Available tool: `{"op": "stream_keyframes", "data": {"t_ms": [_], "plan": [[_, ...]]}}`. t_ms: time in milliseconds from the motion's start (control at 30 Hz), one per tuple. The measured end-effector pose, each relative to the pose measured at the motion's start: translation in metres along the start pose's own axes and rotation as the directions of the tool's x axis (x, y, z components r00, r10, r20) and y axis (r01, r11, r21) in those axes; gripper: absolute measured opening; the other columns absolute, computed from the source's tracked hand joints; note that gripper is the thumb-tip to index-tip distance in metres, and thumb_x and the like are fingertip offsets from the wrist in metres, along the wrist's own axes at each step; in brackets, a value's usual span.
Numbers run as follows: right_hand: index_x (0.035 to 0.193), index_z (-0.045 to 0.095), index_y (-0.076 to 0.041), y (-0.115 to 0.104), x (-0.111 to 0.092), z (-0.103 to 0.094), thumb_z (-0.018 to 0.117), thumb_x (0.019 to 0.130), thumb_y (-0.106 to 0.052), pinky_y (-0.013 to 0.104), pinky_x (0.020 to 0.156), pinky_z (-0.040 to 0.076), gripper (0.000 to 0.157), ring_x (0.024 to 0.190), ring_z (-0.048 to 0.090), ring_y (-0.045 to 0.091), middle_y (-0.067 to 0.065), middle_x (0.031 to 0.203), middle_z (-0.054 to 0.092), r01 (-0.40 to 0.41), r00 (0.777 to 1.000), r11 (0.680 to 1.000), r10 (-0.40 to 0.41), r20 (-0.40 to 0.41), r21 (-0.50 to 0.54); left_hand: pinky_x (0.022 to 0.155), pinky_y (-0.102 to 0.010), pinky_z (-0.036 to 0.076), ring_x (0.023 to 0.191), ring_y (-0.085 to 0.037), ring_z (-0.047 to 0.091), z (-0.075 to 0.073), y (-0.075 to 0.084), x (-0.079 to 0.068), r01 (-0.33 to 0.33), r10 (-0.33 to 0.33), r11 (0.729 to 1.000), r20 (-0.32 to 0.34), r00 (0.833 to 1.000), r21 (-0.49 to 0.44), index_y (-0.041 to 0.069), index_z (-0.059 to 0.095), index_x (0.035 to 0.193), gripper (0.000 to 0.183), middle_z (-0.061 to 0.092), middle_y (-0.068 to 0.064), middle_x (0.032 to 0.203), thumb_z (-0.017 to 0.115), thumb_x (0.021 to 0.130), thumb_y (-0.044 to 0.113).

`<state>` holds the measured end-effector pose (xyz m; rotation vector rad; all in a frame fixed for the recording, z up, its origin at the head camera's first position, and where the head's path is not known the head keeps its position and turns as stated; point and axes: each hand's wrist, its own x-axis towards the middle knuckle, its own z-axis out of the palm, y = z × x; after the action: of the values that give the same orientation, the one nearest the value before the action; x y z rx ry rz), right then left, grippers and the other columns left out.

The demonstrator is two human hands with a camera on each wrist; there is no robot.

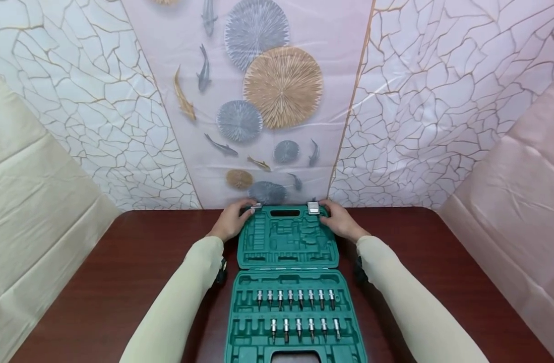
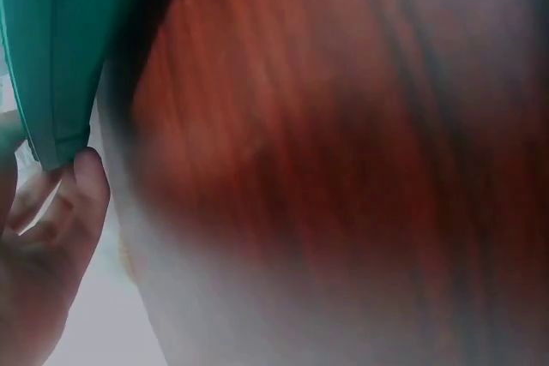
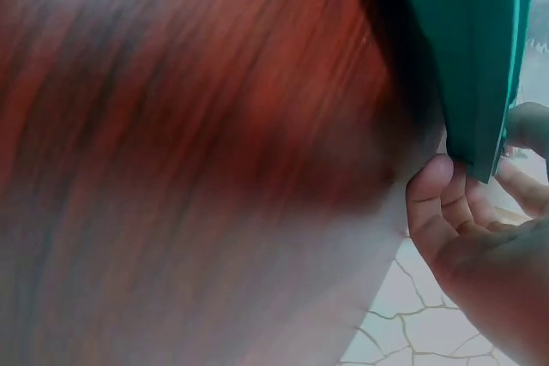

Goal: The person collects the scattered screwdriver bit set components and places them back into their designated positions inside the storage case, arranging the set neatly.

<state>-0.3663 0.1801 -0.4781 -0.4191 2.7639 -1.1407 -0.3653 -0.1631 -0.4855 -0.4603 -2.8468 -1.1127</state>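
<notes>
A green plastic tool case lies unfolded on the table, its lid (image 1: 283, 258) toward the wall and its base (image 1: 240, 348) nearer me. Two rows of silver bit sockets (image 1: 311, 297) stand in the base, while the lid's molded slots hold nothing. My left hand (image 1: 231, 220) grips the lid's far left corner beside a metal latch (image 1: 256, 205). At the far right corner my right hand (image 1: 342, 222) grips the lid next to the other latch (image 1: 313, 207). Both wrist views show fingers wrapped around the green edge (image 2: 64, 126), lifted off the tabletop.
The dark red wooden table (image 1: 168, 272) stretches out on both sides of the case. Its far edge meets a patterned wall covering (image 1: 277, 166) right behind the lid. Pale padded panels (image 1: 41, 201) flank the table.
</notes>
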Motion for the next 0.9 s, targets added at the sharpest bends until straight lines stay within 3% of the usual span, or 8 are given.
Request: {"op": "stream_keyframes", "data": {"t_ms": [167, 300, 433, 567, 733, 800, 900], "plan": [[0.157, 0.044, 0.002, -0.004, -0.003, -0.004, 0.06, 0.107, -0.005, 0.061, 0.107, 0.045, 0.053, 0.137, 0.048, 0.046, 0.032, 0.148, 0.049, 0.02, 1.0, 0.999, -0.02, -0.013, -0.038, 0.099, -0.052, 0.053, 0.122, -0.032, 0.066, -0.007, 0.01, 0.001, 0.024, -0.023, 0.999, -0.035, 0.999, 0.025, 0.011, 0.068, 0.138, 0.033, 0.067, -0.013, 0.137, 0.053, 0.113, 0.028], [0.16, 0.043, -0.004, -0.008, -0.006, -0.001, 0.062, 0.108, -0.008, 0.06, 0.105, 0.048, 0.056, 0.136, 0.05, 0.046, 0.028, 0.152, 0.047, 0.067, 0.997, 0.994, -0.069, -0.024, -0.081, 0.095, -0.052, 0.054, 0.115, -0.032, 0.068, -0.018, 0.016, 0.0, 0.034, -0.033, 0.999, -0.047, 0.998, 0.015, 0.009, 0.071, 0.132, 0.033, 0.069, -0.013, 0.129, 0.052, 0.114, 0.029], [0.162, 0.044, -0.014, -0.005, -0.012, -0.004, 0.06, 0.11, -0.014, 0.061, 0.105, 0.048, 0.054, 0.139, 0.051, 0.042, 0.019, 0.158, 0.044, 0.136, 0.987, 0.977, -0.148, -0.066, -0.165, 0.095, -0.052, 0.053, 0.112, -0.033, 0.066, -0.022, 0.023, 0.001, 0.031, -0.034, 0.998, -0.066, 0.997, -0.046, 0.006, 0.069, 0.134, 0.034, 0.069, -0.016, 0.129, 0.049, 0.115, 0.026], [0.159, 0.049, -0.022, -0.006, -0.016, -0.007, 0.055, 0.113, -0.02, 0.061, 0.104, 0.049, 0.047, 0.139, 0.053, 0.036, 0.01, 0.155, 0.049, 0.177, 0.974, 0.956, -0.205, -0.1, -0.233, 0.091, -0.05, 0.051, 0.106, -0.031, 0.065, -0.024, 0.027, 0.003, 0.037, -0.048, 0.992, -0.094, 0.994, -0.121, 0.007, 0.069, 0.133, 0.034, 0.069, -0.015, 0.127, 0.048, 0.115, 0.028], [0.153, 0.057, -0.018, -0.018, -0.014, -0.015, 0.048, 0.115, -0.023, 0.056, 0.106, 0.049, 0.039, 0.136, 0.056, 0.033, 0.01, 0.152, 0.055, 0.19, 0.967, 0.978, -0.202, -0.152, -0.089, 0.09, -0.048, 0.049, 0.1, -0.028, 0.063, -0.032, 0.035, 0.004, 0.028, -0.051, 0.988, -0.148, 0.988, -0.153, 0.009, 0.07, 0.13, 0.035, 0.068, -0.013, 0.124, 0.049, 0.115, 0.032], [0.151, 0.058, -0.015, -0.026, -0.012, -0.02, 0.046, 0.116, -0.025, 0.053, 0.098, 0.052, 0.039, 0.12, 0.062, 0.033, 0.014, 0.143, 0.059, 0.192, 0.968, 0.981, -0.19, -0.164, -0.006, 0.088, -0.047, 0.049, 0.097, -0.028, 0.062, -0.037, 0.04, 0.004, 0.019, -0.047, 0.987, -0.167, 0.985, -0.161, 0.009, 0.071, 0.129, 0.034, 0.068, -0.013, 0.121, 0.05, 0.114, 0.032], [0.142, 0.063, -0.011, -0.038, -0.012, -0.029, 0.046, 0.116, -0.029, 0.047, 0.086, 0.05, 0.036, 0.104, 0.06, 0.031, 0.015, 0.127, 0.062, 0.18, 0.965, 0.981, -0.163, -0.203, 0.069, 0.084, -0.046, 0.048, 0.091, -0.03, 0.061, -0.045, 0.05, 0.004, -0.009, -0.024, 0.986, -0.193, 0.981, -0.165, 0.006, 0.072, 0.126, 0.034, 0.068, -0.015, 0.114, 0.051, 0.114, 0.03]]}}
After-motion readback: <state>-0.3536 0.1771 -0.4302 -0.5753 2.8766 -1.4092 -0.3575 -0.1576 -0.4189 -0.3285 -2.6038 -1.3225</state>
